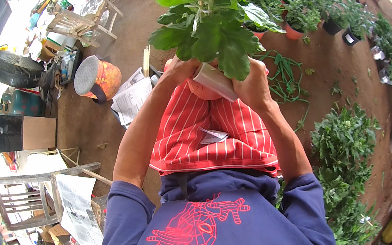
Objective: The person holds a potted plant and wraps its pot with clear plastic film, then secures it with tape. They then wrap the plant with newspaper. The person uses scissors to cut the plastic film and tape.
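A pale translucent roll or cylinder [216, 81] spans the gap between my hands, tilted down to the right. My left hand [182, 70] is closed at its left end, and my right hand [253, 83] grips its right end; leaves hide some fingers. Just below the roll, an orange plastic pot [204, 91] shows between my knees, over a red striped apron [218, 126]. A leafy green potted plant [212, 21] rises above my hands, its broad leaves covering much of the pot. A small folded paper [213, 136] lies on the apron.
Newspaper [132, 97] and wooden sticks [146, 60] are at my left, near a round padded stool [97, 78]. Green twine [284, 75] lies tangled on the dirt floor. Potted plants [301, 14] line the front; leafy plants [344, 142] stand at the right. Wooden chairs [76, 26] are farther left.
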A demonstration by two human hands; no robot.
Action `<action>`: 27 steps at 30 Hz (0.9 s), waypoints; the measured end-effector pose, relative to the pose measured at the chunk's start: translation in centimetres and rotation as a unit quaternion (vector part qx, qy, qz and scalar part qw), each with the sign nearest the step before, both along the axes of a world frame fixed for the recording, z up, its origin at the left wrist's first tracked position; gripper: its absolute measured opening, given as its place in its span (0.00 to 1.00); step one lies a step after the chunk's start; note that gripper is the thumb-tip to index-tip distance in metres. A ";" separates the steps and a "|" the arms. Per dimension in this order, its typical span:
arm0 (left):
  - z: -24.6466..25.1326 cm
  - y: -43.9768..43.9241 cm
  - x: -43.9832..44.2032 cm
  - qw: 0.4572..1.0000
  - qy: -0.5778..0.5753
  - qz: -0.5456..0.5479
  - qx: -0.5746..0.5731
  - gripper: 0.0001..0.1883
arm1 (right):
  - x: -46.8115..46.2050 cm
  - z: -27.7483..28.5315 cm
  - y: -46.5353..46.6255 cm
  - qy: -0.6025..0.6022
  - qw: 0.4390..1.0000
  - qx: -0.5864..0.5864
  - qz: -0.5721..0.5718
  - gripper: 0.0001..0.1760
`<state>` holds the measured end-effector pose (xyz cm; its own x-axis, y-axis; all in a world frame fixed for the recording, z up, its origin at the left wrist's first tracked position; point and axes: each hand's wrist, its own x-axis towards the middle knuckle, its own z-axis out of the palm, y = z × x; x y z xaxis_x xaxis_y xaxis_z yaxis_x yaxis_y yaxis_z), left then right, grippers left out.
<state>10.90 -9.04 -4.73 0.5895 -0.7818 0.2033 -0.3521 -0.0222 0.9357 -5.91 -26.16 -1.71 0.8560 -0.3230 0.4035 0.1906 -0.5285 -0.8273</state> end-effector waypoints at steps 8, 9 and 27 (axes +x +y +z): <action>1.2 -0.3 -0.8 0.953 0.293 0.052 0.046 0.17 | -4.5 -1.0 -2.2 -0.059 0.998 0.036 -0.004 0.11; 1.3 -0.4 -0.9 0.956 0.283 0.055 0.046 0.17 | -5.0 -1.1 -2.5 -0.040 0.999 0.026 -0.011 0.12; 1.2 -0.5 -0.8 0.955 0.285 0.061 0.050 0.15 | -6.1 -2.9 -3.2 0.149 0.924 0.353 0.010 0.07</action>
<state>10.11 -9.59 -3.52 0.6699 -0.6992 -0.2497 0.2255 -0.1288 0.9657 -12.03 -29.33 -4.58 0.9037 -0.3985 -0.1565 -0.0975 0.1645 -0.9816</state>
